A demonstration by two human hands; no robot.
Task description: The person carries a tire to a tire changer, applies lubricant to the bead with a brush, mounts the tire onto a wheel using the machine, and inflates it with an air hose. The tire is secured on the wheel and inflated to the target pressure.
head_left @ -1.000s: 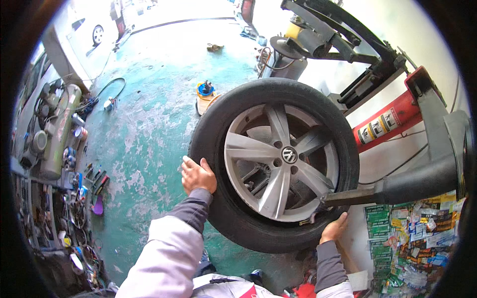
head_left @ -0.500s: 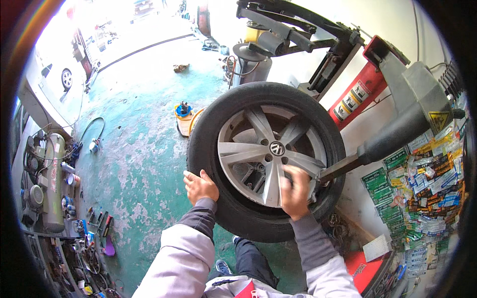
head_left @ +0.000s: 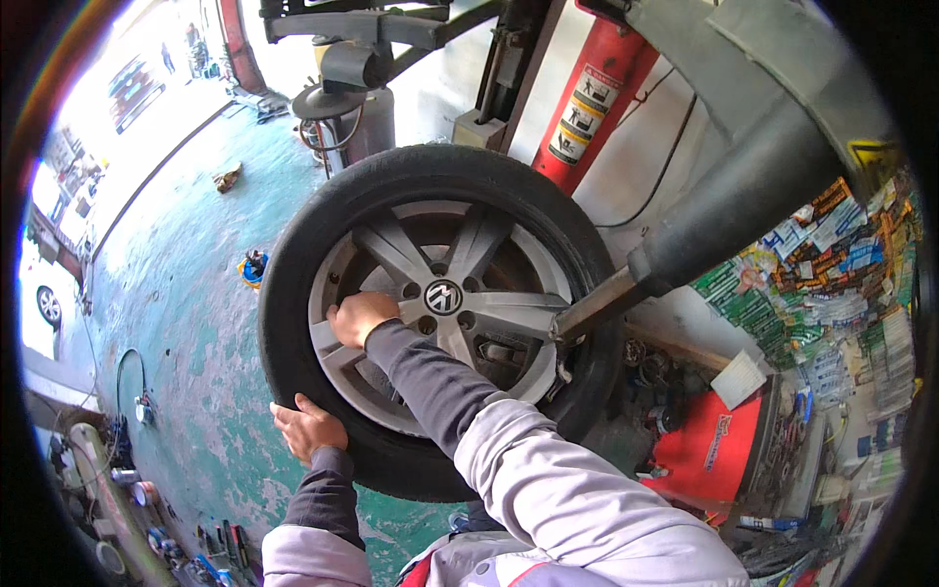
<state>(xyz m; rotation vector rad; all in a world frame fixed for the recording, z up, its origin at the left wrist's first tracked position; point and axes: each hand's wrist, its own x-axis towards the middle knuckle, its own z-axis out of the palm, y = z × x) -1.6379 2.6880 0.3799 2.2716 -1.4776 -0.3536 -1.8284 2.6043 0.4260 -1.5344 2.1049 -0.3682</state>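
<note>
Head view: my right hand (head_left: pixel 360 315) reaches across the face of the alloy rim (head_left: pixel 435 313), fingers curled together around a spoke on the rim's left side, just beside the round centre cap (head_left: pixel 443 296). My left hand (head_left: pixel 309 428) lies flat and spread on the black tyre (head_left: pixel 293 254) at its lower left, palm pressed to the rubber, gripping nothing. The wheel stands upright on edge, close in front of me, its silver five-spoke face turned toward me. A grey metal shaft (head_left: pixel 599 303) meets the wheel at its right edge and widens into a thick dark arm (head_left: pixel 743 201) running up to the right. Behind the wheel stands a red column (head_left: pixel 592 93). The green painted floor (head_left: pixel 186 323) stretches off to the left, with tools (head_left: pixel 220 543) scattered along its lower-left edge.
</note>
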